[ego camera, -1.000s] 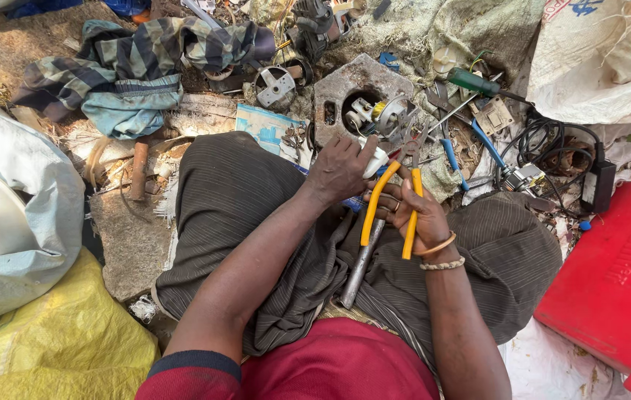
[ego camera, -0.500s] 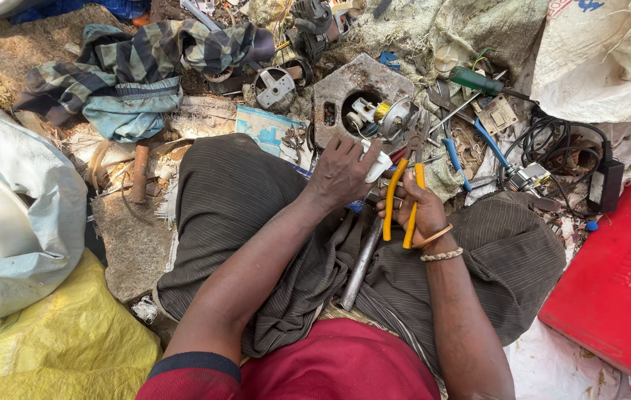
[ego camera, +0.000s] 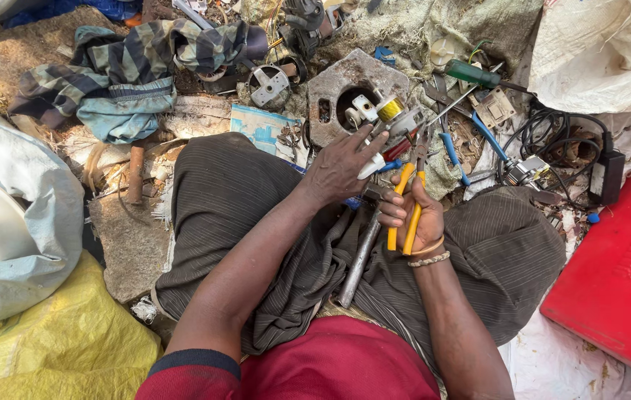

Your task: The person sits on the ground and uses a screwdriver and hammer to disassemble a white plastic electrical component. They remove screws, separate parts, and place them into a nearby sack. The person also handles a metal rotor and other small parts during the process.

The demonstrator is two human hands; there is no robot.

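Right hand (ego camera: 417, 215) clamps the yellow-handled pliers (ego camera: 406, 200), handles squeezed narrow, nose biting the small red-and-white electrical part (ego camera: 383, 157) held in the left hand's (ego camera: 337, 169) pinching fingers above the lap. Gripping stage, it seems; next likely needs a steady, firm pull.

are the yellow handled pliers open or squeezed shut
Nearly shut: the right hand grips the yellow-handled pliers with both handles almost touching. The jaw tips are too small to make out.

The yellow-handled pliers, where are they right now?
In the head view, the yellow-handled pliers sit right of centre, gripped in the right hand above the lap, jaws pointing up toward the small part that the left hand holds beside the grey metal plate.
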